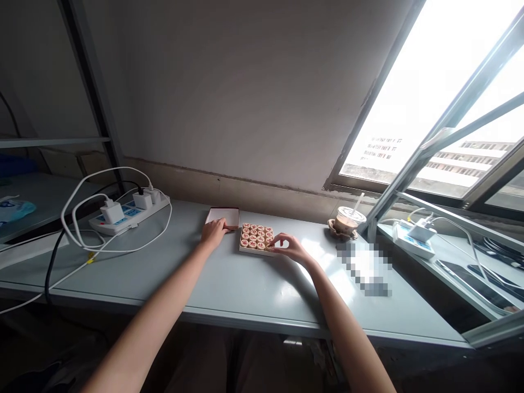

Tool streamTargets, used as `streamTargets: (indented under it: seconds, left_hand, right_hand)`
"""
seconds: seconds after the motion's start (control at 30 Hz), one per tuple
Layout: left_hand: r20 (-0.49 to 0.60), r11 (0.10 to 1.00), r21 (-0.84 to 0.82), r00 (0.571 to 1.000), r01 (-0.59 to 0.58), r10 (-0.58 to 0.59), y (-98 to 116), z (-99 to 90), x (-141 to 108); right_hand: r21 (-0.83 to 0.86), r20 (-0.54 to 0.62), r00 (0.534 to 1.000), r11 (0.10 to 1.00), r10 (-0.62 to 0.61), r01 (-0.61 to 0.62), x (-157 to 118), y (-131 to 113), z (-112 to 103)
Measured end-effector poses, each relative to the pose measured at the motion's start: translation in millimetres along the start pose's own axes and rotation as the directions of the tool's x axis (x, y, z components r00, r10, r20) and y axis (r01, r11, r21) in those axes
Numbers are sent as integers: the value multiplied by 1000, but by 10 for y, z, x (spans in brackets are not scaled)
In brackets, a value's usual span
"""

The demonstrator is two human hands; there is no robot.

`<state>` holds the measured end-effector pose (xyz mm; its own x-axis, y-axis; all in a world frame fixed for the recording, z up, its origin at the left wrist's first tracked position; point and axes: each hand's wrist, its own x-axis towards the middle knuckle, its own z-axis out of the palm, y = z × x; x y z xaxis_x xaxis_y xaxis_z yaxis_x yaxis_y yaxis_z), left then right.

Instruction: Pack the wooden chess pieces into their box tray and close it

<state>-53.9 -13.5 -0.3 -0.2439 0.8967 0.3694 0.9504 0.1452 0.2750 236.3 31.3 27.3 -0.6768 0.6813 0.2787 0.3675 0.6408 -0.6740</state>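
Observation:
A shallow box point(256, 251) sits on the desk, filled with rows of round wooden Chinese chess pieces point(254, 237) with red characters facing up. My right hand point(291, 248) pinches a Chinese chess piece point(269, 246) at the box's near right corner, thumb and forefinger forming a ring. To the left lies the box lid point(223, 216), inner white side up with a dark red rim. My left hand point(213, 232) is closed on the lid's near edge, its fingertips partly hidden.
At left, a power strip point(133, 214) carries chargers and looping white cables point(67, 210). A lidded iced drink point(349, 217) with a straw stands in a cardboard holder point(343, 234) at the back right. A pixelated patch covers something beside it. Metal frame posts point(393, 196) rise at right.

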Motion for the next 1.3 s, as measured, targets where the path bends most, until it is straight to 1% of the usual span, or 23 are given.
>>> streamTargets:
  seconds: [0.13,0.23,0.37,0.5,0.63,0.73,0.83,0.93,1.03,1.13,1.2,1.3]
  left_hand:
    - [6,1000,10,1000,8,-8,8,4,9]
    - [0,1000,17,1000,-15,15,6,10,14]
    - [-7,999,16,999,-35,35,1,15,13]
    - [2,999,29,999,-32,32,11,4,8]
    - [22,996,66,998,-58,57,27,-23,4]
    - [43,992,97,996,-85,81,32,-46,-2]
    - [60,988,122,994,-99,93,36,-66,-7]
    - [68,986,130,993,-100,92,43,-75,-7]
    - [78,986,131,992,-106,96,46,-73,-2]
    - [74,986,123,992,-109,100,43,-83,6]
    - [42,991,106,996,-85,81,45,-112,11]
    - [-64,998,66,998,-19,23,66,-183,11]
  right_hand:
    - [2,-6,1000,1000,-21,21,17,-12,36]
    - [-33,2,999,999,-40,40,11,-23,33]
    - [-140,25,998,989,-52,55,-12,-46,29]
    - [-272,-12,996,959,-91,85,1,-58,69]
    - [-422,-25,987,896,-161,136,53,-83,91]
    - [-525,9,981,834,-196,172,94,-126,106]
    - [-597,44,976,778,-212,196,119,-162,153]
    - [-642,43,973,740,-226,200,124,-160,202]
    - [-651,15,975,738,-224,180,111,-127,214]
    - [-614,-14,977,773,-212,159,85,-113,191]
    - [-565,-42,975,810,-216,155,68,-138,169]
    - [-519,-96,968,841,-231,149,50,-207,136]
